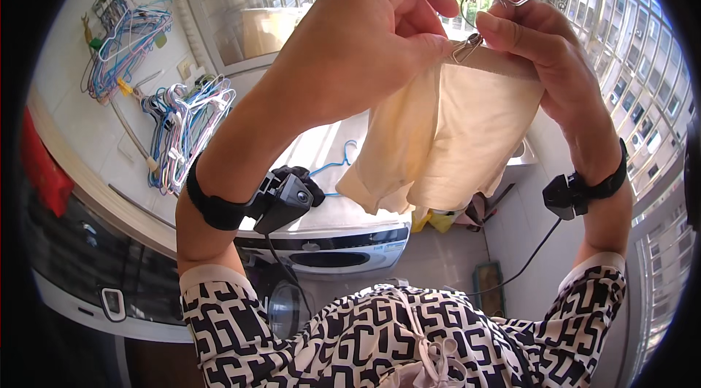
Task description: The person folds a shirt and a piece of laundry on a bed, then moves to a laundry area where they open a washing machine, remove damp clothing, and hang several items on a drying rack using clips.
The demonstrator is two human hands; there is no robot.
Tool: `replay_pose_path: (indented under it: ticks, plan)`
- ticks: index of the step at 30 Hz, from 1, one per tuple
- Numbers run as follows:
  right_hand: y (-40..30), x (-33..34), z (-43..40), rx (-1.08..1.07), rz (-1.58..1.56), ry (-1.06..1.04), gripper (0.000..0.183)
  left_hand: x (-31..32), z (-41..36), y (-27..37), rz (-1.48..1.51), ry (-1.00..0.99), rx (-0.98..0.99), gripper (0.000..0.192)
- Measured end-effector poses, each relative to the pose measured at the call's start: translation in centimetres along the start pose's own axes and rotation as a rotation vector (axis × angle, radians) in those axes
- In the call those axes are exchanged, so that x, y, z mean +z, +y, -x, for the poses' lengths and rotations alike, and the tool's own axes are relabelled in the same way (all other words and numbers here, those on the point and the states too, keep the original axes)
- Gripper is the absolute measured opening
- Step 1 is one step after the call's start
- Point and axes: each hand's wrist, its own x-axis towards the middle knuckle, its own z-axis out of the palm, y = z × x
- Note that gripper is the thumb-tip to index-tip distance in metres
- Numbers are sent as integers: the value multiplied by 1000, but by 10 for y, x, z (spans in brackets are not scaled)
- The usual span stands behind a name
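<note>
A beige cloth garment (476, 125) hangs in front of me from a metal wire clip (466, 48) at its upper edge. My left hand (383, 21) pinches the garment's top edge beside the clip between thumb and fingers. On the other side of the clip, my right hand (534, 37) holds the waistband-like edge, with its thumb near the wire loop. Above both hands runs a metal hanger frame (515, 3) with more clips hanging from it. Part of the garment's upper edge is hidden by my hands.
Bundles of wire clothes hangers (183, 130) hang on the left wall. Below the garment stands a white washing machine (339, 251) with a blue hanger (346, 161) on top. Window bars (630, 32) line the right side. A green-edged container (489, 284) sits on the floor.
</note>
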Motion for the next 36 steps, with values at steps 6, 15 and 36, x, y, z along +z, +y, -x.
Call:
replay_pose_path:
  ticks: [6, 15, 36]
  plan:
    - [0, -14, -3, -9, -119, -58, 9, -5, 5, 4, -53, -88, -41, 21]
    - [10, -10, -6, -18, -71, -223, 16, 4, 2, -4, 18, 35, 6, 20]
    - [15, -118, -12, -186, -444, -243, 32, 5, 45, -125, -209, -423, -47, 25]
